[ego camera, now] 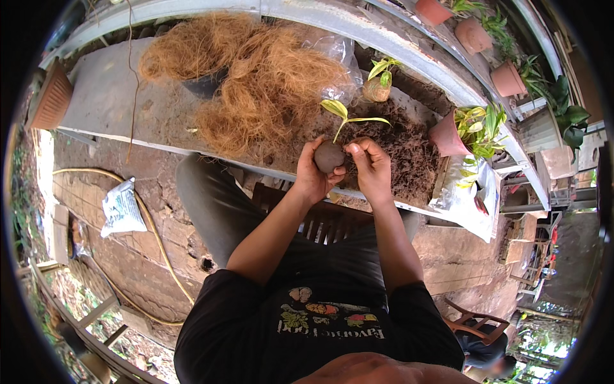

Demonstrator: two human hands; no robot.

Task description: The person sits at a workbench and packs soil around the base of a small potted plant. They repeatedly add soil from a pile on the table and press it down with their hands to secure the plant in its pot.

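A round ball of dark soil [329,157] rests in my left hand [311,175], whose fingers curl around its left side and underneath. From the top of the ball rises a small seedling [337,128] with a thin stem and two long yellow-green leaves. My right hand [373,165] is at the ball's upper right edge, thumb and forefinger drawn together. Whether anything is pinched between them is too small to tell. Both hands are over the front edge of the workbench [108,91]. Loose dark soil and fibre [407,153] lie spread just beyond my right hand.
Brown coconut fibre [273,72] is heaped over a black pot [206,84], beside clear plastic [343,62]. A fibre-wrapped plant ball [376,90] stands behind the soil. On the right are a pink pot [450,134] and white sack [479,197]. A hose [153,245] crosses the floor.
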